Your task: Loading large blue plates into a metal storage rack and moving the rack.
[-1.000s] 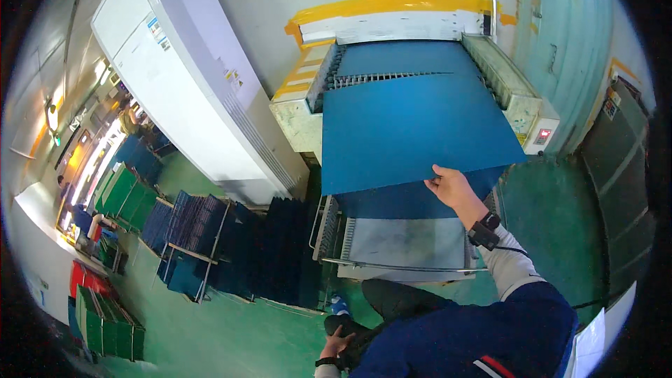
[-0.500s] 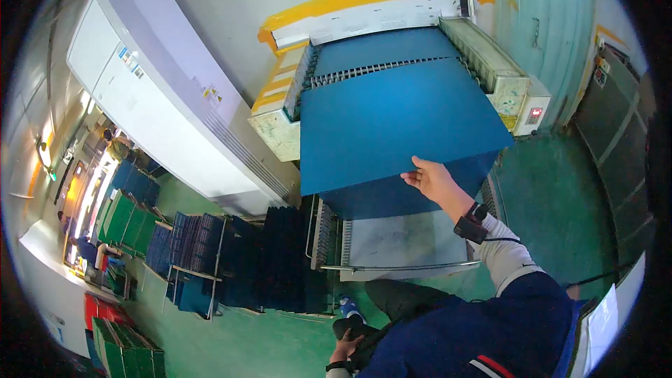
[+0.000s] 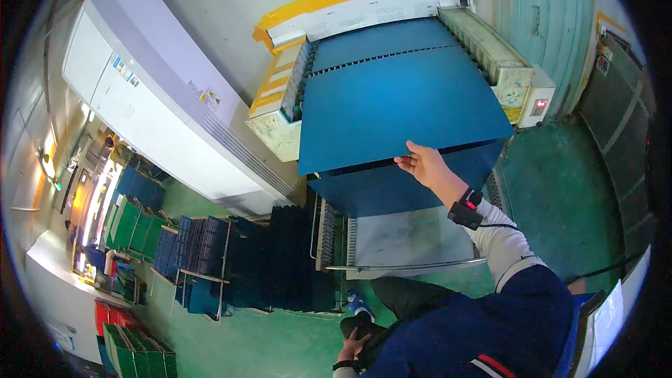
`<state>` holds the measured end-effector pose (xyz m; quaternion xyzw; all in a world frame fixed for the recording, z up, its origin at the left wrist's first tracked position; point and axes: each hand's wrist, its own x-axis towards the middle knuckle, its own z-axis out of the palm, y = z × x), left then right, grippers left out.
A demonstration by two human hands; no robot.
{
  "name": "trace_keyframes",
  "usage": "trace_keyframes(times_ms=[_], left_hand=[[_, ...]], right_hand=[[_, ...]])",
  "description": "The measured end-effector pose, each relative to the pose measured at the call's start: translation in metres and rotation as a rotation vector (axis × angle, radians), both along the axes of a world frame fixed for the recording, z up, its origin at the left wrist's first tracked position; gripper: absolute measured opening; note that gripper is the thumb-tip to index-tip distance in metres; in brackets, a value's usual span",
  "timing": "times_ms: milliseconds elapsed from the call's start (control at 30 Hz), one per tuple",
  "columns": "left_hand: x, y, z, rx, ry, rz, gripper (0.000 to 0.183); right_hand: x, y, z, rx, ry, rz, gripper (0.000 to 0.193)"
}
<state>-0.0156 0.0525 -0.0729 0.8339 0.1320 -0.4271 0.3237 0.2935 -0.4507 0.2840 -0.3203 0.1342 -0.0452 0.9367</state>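
A large blue panel (image 3: 399, 101) lies flat at a slotted machine, its far end between the two slotted side walls. My right hand (image 3: 427, 166) is at the panel's near edge, thumb over the top and curled fingers at the edge; how firmly it grips is hard to see. Below that edge, beyond a dark gap, stands a dark blue face (image 3: 371, 197), above a pale tray (image 3: 399, 241). Farther in, a second blue panel (image 3: 385, 43) lies beyond a row of dark teeth. Low in the view, my left hand (image 3: 355, 345) rests on my dark-trousered leg, fingers stretched out.
A tall white cabinet unit (image 3: 175, 105) stands at the left. Racks of dark blue panels (image 3: 283, 259) and green panels (image 3: 133, 227) line the floor there. On the machine's right is a small control box (image 3: 537, 103). A metal bar (image 3: 413, 266) crosses the tray front.
The blue panel has slid away from me, toward the far end of the machine, with my right hand following its edge. A gap now shows under that edge. My left hand stays on my leg.
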Motion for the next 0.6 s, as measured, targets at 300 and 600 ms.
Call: trace_keyframes(times_ms=[300, 600], left_hand=[[0.014, -0.022, 0.027, -0.094, -0.04, 0.053, 0.094], [0.027, -0.045, 0.063, 0.012, 0.09, 0.027, 0.098]], right_hand=[[0.002, -0.02, -0.001, 0.004, 0.033, -0.044, 0.025], [0.011, -0.035, -0.007, 0.012, 0.039, -0.082, 0.028]])
